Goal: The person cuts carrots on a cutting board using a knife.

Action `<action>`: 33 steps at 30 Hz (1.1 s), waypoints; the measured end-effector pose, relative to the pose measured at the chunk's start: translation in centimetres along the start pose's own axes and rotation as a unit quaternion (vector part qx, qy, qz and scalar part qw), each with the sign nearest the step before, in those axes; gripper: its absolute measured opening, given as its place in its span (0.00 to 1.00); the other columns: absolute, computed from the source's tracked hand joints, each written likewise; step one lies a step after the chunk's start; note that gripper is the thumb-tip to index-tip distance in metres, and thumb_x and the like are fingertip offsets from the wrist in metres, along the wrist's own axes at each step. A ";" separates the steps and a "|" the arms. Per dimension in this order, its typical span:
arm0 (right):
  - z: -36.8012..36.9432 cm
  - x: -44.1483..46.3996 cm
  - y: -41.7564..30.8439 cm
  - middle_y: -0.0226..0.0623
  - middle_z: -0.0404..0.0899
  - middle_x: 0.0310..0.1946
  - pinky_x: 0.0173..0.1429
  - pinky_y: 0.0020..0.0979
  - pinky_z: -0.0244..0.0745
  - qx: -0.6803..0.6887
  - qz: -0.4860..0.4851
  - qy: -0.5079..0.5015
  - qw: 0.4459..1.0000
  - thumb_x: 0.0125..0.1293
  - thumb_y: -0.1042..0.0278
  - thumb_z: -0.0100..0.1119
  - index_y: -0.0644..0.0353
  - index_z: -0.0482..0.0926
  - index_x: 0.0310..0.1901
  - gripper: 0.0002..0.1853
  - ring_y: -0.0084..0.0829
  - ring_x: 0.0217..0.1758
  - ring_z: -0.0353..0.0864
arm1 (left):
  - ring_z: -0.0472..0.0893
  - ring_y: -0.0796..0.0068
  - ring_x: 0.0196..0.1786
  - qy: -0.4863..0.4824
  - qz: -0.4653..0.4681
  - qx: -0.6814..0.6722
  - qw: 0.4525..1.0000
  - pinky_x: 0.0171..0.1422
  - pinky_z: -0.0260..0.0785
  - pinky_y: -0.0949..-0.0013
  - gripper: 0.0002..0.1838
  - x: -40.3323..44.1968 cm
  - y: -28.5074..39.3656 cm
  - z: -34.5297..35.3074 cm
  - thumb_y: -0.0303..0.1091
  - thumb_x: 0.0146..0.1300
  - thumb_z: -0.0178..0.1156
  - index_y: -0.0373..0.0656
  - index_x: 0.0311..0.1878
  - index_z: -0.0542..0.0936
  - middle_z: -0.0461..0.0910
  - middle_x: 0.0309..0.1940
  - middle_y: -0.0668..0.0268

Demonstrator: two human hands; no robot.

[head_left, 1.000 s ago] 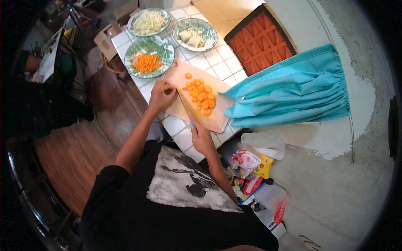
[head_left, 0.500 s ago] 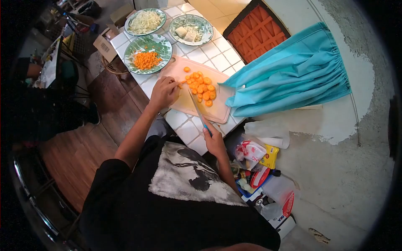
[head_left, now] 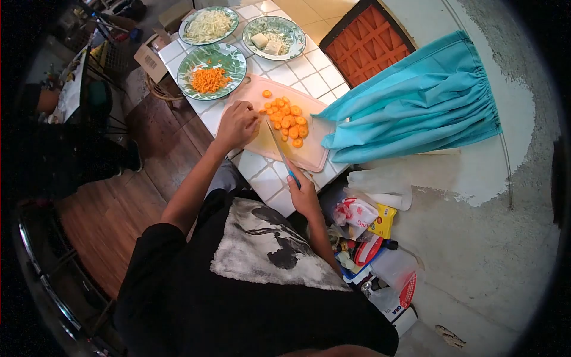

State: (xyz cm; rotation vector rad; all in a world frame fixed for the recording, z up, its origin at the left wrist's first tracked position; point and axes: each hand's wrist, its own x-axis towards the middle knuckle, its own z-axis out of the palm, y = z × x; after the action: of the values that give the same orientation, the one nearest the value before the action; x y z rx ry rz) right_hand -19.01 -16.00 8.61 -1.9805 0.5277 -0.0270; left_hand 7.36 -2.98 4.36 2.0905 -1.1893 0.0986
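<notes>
A pink cutting board (head_left: 309,156) lies on the white tiled counter, with a cluster of round carrot slices (head_left: 291,122) on it. My right hand (head_left: 304,194) is closed around the blue handle of a kitchen knife (head_left: 279,149). The blade slants up and left across the board, its tip close to the slices. Over the board's left part, my left hand (head_left: 239,126) has its fingers curled together just left of the knife tip. Small carrot bits show by its fingertips, but what lies between the fingers is hidden.
Behind the board stand a plate of carrot strips (head_left: 208,80), a plate of pale shreds (head_left: 206,26) and a plate with white chunks (head_left: 272,43). A turquoise curtain (head_left: 416,101) hangs over the board's right side. Packages (head_left: 363,217) crowd below right. Another person's arm (head_left: 47,100) shows far left.
My left hand has shifted slightly right and its fingers are more tightly curled; the carrot strips seen at its fingertips are now mostly hidden. The knife has barely moved.
</notes>
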 end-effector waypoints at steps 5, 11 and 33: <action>0.6 0.1 1.6 0.42 0.80 0.66 0.46 0.26 0.75 -0.033 -0.066 0.030 0.997 0.79 0.69 0.51 0.51 0.70 0.76 0.25 0.20 0.33 0.70 | 0.78 0.56 0.50 -0.008 0.010 0.003 1.000 0.55 0.71 0.56 0.06 0.2 -0.5 0.3 0.30 0.56 0.67 0.40 0.33 0.80 0.78 0.43 0.60; 0.6 -0.1 0.2 0.43 0.82 0.64 0.52 0.27 0.75 0.024 0.034 0.005 0.999 0.79 0.70 0.51 0.52 0.70 0.76 0.25 0.22 0.38 0.75 | 0.77 0.54 0.50 0.049 0.020 -0.014 0.998 0.56 0.69 0.55 0.07 -1.3 0.0 0.0 0.29 0.59 0.66 0.40 0.38 0.78 0.78 0.43 0.59; 2.2 2.2 -1.8 0.55 0.76 0.67 0.72 0.36 0.70 0.042 0.027 -0.004 0.999 0.77 0.72 0.52 0.54 0.71 0.74 0.25 0.45 0.73 0.75 | 0.80 0.60 0.47 0.060 -0.092 0.005 0.994 0.52 0.71 0.59 0.06 -1.9 1.3 1.4 0.30 0.55 0.71 0.40 0.35 0.88 0.81 0.36 0.63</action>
State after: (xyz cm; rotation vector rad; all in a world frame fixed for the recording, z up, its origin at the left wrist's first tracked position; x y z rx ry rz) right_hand -15.87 -14.30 8.71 -1.8831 0.5651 -0.0072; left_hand 4.87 -2.87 3.28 2.1606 -0.9231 0.1432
